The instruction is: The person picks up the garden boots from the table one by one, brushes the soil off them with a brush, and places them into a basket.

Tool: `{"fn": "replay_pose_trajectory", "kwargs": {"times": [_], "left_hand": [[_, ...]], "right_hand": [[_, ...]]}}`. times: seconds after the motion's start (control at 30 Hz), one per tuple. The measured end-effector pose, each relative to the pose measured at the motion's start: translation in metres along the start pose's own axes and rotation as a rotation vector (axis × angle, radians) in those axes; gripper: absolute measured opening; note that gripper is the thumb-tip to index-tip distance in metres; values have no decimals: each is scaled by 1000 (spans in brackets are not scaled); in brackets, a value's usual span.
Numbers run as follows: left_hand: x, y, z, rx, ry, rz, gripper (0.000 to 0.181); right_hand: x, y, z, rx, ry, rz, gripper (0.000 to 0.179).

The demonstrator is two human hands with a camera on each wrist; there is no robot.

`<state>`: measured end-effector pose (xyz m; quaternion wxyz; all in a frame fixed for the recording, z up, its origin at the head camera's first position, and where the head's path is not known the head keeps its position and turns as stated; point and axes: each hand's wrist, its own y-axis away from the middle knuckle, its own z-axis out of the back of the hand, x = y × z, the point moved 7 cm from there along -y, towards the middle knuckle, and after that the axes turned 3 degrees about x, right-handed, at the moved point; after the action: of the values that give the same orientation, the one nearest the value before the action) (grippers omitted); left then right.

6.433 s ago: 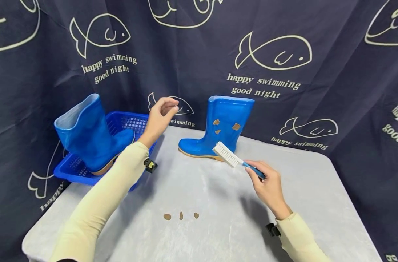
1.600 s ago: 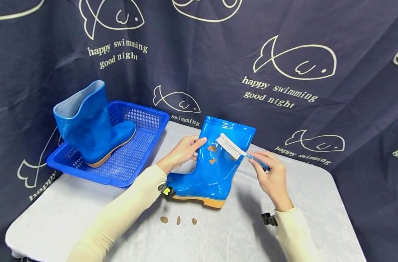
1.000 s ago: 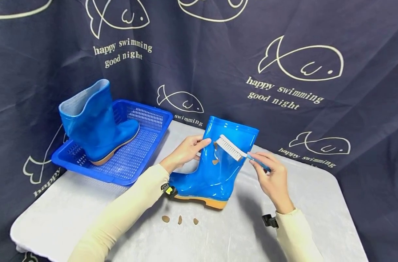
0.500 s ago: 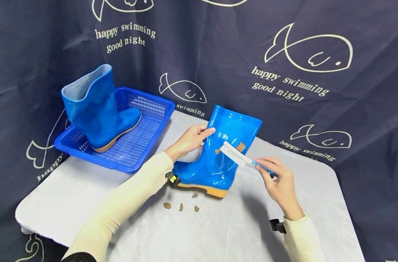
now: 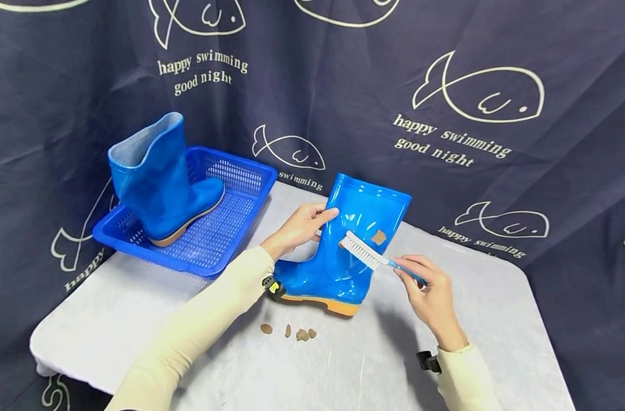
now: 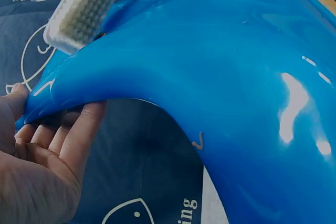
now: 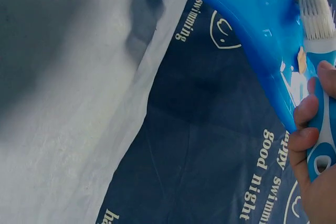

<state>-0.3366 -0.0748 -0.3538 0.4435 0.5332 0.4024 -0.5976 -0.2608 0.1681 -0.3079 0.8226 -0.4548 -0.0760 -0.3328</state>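
Observation:
My left hand [image 5: 302, 225] grips the shaft of a blue rubber boot [image 5: 361, 214], thumb on the near side. In the left wrist view its fingers [image 6: 84, 129] curl behind the shaft. The boot is tilted, its tan sole low over the table. My right hand [image 5: 432, 297] holds the blue handle of a white-bristled brush [image 5: 365, 251], whose head lies over the shaft. One brown patch [image 5: 379, 237] clings to the shaft on the right; another [image 5: 342, 244] peeks out by the brush tip, partly hidden. The right wrist view shows the bristles [image 7: 316, 17] beside both patches.
A second blue boot [image 5: 160, 182] stands in a blue plastic basket [image 5: 214, 265] on the left of the white-covered table [image 5: 374, 365]. Several brown flakes [image 5: 302, 335] lie in front of the held boot. A dark fish-print curtain [image 5: 343, 85] hangs behind.
The left hand, earlier raised and holding nothing, now grips the boot, which has come nearer and tilted. One brown patch has left the shaft; another flake lies on the table. The brush has shifted lower.

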Motion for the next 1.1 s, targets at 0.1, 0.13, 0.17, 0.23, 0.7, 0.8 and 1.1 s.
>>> {"fn": "replay_pose_trajectory", "kwargs": {"times": [0.1,0.13,0.17,0.23,0.7,0.8,1.1], "left_hand": [[3,0,0,-3,0,-10,40],[2,-1,0,-3,-1,-15,40],[1,-1,0,-4,-3,-18,41],[0,-2,0,-4,-6,-18,42],[4,-1,-3,6,-19,23,43],[4,0,-4,-1,-24,29,45],[0,6,-5,-22,-7,13,42]], "right_hand": [[-12,5,1,-26,-16,-12,25],[-16,5,3,-40,-17,-16,26],[-20,5,4,-51,-17,-25,27],[-27,5,5,-61,-15,-39,27],[-24,20,3,0,-19,-29,31],[-25,18,10,-46,-7,-40,29],[-46,13,39,-224,-13,-147,22]]}}
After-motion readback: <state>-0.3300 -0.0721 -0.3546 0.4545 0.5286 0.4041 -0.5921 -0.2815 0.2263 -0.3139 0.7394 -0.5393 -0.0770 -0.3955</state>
